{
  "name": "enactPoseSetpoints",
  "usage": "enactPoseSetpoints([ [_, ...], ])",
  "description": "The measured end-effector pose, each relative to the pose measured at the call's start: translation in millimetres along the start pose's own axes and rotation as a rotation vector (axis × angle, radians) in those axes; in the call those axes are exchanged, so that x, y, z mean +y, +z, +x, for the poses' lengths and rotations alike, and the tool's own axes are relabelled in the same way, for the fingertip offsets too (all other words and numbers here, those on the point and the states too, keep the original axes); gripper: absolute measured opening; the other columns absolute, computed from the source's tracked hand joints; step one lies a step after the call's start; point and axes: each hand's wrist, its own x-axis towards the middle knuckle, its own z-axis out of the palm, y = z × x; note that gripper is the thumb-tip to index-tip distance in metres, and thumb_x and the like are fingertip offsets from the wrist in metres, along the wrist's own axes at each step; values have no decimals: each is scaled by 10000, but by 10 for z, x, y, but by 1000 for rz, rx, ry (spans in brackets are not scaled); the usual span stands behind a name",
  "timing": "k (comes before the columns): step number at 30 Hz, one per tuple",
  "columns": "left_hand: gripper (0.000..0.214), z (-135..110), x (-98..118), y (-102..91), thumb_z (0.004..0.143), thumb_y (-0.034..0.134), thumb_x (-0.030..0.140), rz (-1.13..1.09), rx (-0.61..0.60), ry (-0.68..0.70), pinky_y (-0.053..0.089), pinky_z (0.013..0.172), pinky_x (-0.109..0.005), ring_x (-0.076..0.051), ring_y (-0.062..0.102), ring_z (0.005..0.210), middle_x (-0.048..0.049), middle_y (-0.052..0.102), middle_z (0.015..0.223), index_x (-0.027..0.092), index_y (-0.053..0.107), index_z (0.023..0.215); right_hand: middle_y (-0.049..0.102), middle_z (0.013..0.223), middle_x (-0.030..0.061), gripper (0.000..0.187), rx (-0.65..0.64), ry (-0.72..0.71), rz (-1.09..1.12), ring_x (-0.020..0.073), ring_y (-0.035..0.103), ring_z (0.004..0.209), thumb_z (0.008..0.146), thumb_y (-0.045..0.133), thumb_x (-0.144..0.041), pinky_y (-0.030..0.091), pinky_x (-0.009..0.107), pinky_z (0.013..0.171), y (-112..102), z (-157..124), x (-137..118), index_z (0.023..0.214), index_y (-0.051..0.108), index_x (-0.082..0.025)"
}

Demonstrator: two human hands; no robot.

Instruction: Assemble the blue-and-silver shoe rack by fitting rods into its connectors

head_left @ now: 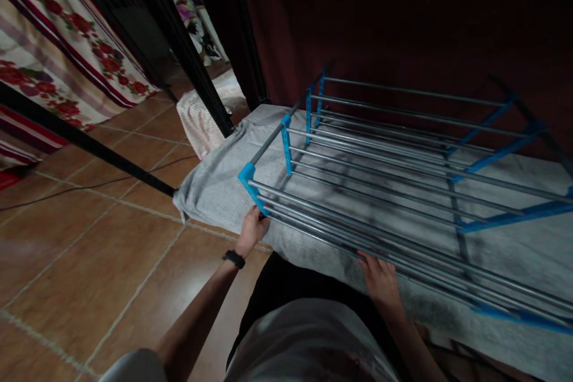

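A shoe rack (380, 162) of grey metal tubes and blue plastic connectors lies across a grey cloth-covered surface in front of me. My left hand (254, 228) is closed round its near left corner, just below a blue connector (251, 182); the fingertips are partly hidden. Further right, my right hand (379, 274) has its fingers curled at the lowest front tube. Several long tubes run side by side between the blue end pieces. The rack's right end reaches the frame's edge.
Grey cloth (215, 179) covers the low surface under the rack. Dark posts (188, 54) stand at the left, and a black bar (89, 143) slants above the tiled floor (120, 250). A thin cable (89, 187) crosses the tiles. Floral curtains (67, 42) hang at far left.
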Motion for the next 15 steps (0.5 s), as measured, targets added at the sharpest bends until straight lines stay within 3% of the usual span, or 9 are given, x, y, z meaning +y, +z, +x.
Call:
enactPoseSetpoints([
  [8,49,-20,37,-3,754,622,195,20,-9,-26,504,742,-291,-162,580,764,-29,604,857,176,621,799,735,1107,69,308,-20,2,-62,250,656,1018,1031,391,-302,440,397,906,8,-17,53,1175,653,-227],
  [15,69,-13,47,-8,747,635,196,49,1,-40,500,735,-293,-169,577,756,-31,609,829,175,632,813,740,1093,78,299,-41,13,-45,245,664,1000,1019,405,-291,449,390,926,-36,-2,38,1110,683,-230],
])
